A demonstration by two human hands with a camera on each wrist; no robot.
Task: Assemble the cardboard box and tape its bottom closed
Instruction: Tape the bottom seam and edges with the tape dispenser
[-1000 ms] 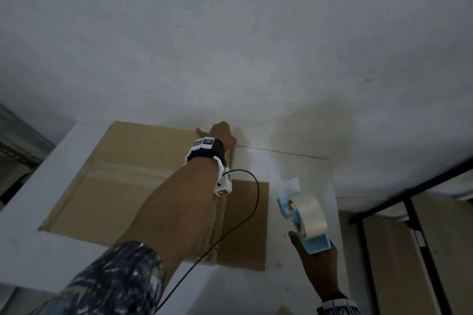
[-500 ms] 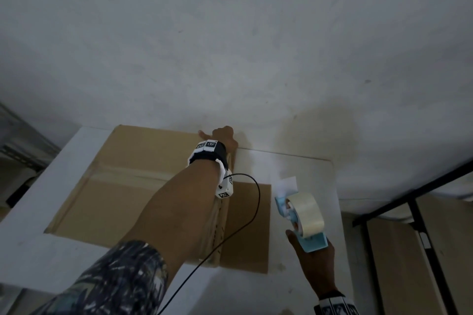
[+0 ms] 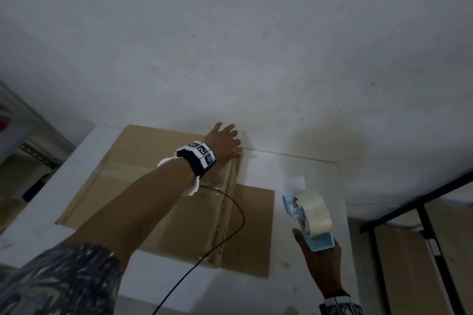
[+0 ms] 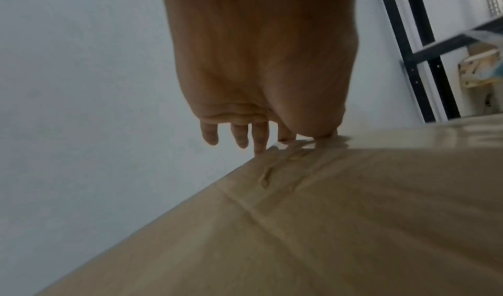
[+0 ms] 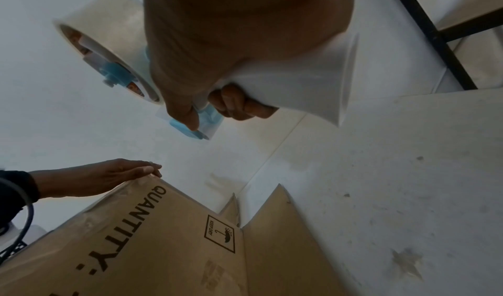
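Observation:
A brown cardboard box [image 3: 143, 186] stands bottom-up on a white table [image 3: 294, 276], a strip of clear tape along its seam. My left hand [image 3: 225, 140] lies flat with straight fingers on the box's far right corner [image 4: 286, 156], pressing wrinkled tape there [image 5: 141, 171]. One box flap [image 3: 253, 230] lies flat on the table to the right. My right hand [image 3: 320, 253] grips the handle of a light blue tape dispenser [image 3: 307, 215] with a clear tape roll [image 5: 108, 42], held above the table right of the box. A loose tape end sticks up at its front.
A pale wall [image 3: 230, 46] rises straight behind the table. A black metal rack [image 3: 414, 202] with board shelves stands to the right, a grey shelf [image 3: 23, 140] to the left. A black cable [image 3: 222, 245] from my left wrist hangs across the box side.
My left hand has spread from curled over the far corner to flat on it. The right hand with the dispenser has barely shifted.

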